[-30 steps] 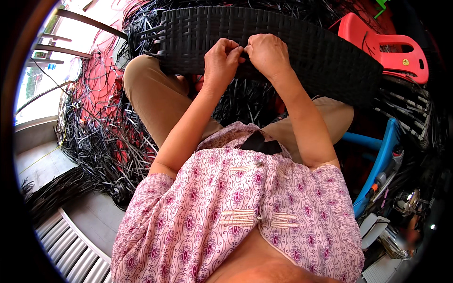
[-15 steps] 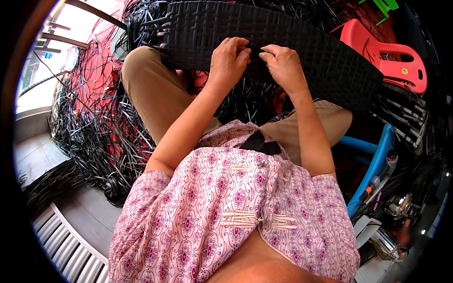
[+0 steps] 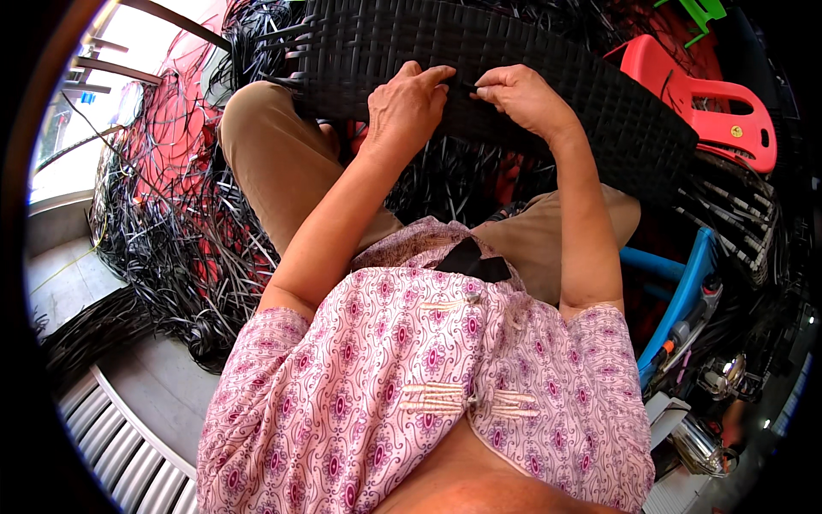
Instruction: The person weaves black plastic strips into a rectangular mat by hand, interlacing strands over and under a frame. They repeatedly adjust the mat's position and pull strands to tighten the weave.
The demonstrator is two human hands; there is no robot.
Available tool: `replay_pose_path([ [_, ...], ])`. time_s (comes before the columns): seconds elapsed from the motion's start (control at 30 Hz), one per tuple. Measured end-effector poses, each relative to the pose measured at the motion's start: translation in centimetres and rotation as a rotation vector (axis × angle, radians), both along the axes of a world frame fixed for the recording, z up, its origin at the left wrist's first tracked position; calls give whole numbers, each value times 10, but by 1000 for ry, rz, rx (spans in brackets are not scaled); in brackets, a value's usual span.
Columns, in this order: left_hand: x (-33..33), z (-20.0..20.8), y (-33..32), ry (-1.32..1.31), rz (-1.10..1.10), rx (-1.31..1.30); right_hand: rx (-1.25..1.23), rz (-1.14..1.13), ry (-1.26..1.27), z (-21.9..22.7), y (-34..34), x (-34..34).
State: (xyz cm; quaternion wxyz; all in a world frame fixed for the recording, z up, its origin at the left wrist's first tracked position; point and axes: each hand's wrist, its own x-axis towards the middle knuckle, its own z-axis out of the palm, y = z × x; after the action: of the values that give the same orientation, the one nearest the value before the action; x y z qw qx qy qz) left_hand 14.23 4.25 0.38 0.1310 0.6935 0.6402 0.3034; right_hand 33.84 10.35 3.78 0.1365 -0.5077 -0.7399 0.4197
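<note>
A long panel woven from flat black strips point(image 3: 368, 64) lies across in front of my knees. At its near side my left hand point(image 3: 407, 110) rests on the weave, index finger stretched out and thumb apart from it; its other fingers are partly hidden. To the right, my right hand point(image 3: 527, 98) is closed in a pinch on a thin dark strip point(image 3: 473, 93), whose short end pokes out toward my left hand. A small gap of weave separates the two hands.
Tangled black strips point(image 3: 201, 295) cover the red floor point(image 3: 175, 163) on the left. A red plastic chair point(image 3: 728, 128) stands at the far right, a green one point(image 3: 698, 19) behind it. Near my right side are a blue frame point(image 3: 693, 283) with tools and shiny metal items point(image 3: 702, 441).
My right hand has moved slightly right and turned, drawing away from the left. My left hand has shifted a little left, and its index finger has straightened.
</note>
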Motion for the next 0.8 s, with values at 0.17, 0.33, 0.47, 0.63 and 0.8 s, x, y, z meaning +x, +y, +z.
replay_pose_path([
  [0.17,-4,7,9,41,-93,13,-89,-13,50,1,6,2],
  [0.33,1,-3,6,-100,-107,62,-62,-61,42,2,-3,4],
  [0.47,1,-1,8,-569,-102,-194,78,-42,-16,0,-8,-2],
  [0.63,-6,7,10,-877,-140,-482,-44,-55,111,-5,-3,3],
  [0.8,-12,16,12,-913,-164,-608,-62,-80,86,-5,-3,5],
])
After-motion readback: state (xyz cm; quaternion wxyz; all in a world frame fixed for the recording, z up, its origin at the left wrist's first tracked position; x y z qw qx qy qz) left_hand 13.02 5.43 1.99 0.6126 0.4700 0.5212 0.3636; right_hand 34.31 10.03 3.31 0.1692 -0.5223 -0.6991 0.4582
